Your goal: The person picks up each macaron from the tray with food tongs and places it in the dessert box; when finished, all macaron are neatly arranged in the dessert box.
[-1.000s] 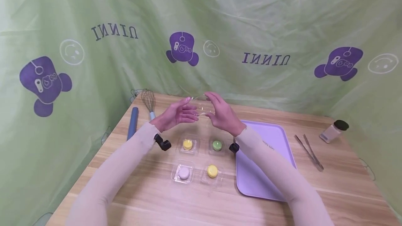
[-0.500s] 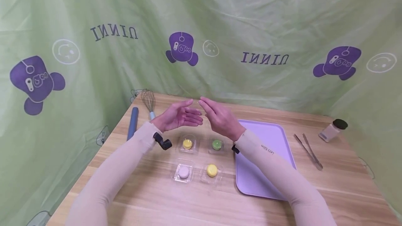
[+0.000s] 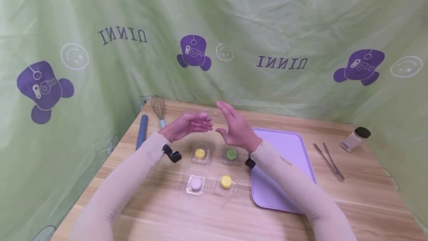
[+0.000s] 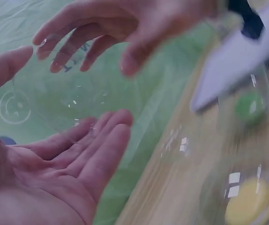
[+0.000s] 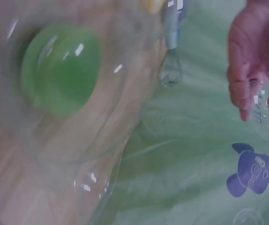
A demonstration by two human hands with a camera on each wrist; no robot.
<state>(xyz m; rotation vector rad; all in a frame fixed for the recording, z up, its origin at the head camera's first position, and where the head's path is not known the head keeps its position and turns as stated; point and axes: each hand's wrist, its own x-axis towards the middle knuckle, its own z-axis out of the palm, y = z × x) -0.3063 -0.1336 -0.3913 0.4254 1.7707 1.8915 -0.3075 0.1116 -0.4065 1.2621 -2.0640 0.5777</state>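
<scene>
Above the back of the table, a clear plastic container (image 4: 76,101) shows mostly as glints between both hands. My left hand (image 3: 188,125) holds it between the thumb and extended fingers, palm facing inward. My right hand (image 3: 238,127) comes from the other side, its fairly straight fingertips at the container and its thumb spread apart. Nearer on the table, clear boxes hold a yellow macaron (image 3: 200,154), a green macaron (image 3: 231,154), a lilac macaron (image 3: 195,184) and a second yellow macaron (image 3: 226,182). The container's outline is hard to make out.
A lilac tray (image 3: 267,181) lies beneath my right forearm. To its right are metal tongs (image 3: 329,162) and a jar (image 3: 351,141) with a dark lid. A blue rolling pin (image 3: 142,131) and a whisk (image 3: 158,108) lie at left. Green curtain (image 3: 234,18) hangs behind.
My right fingers, closed together over the container half a second ago, now spread with the thumb apart. My left thumb has lowered toward its fingers. The boxed macarons stay put.
</scene>
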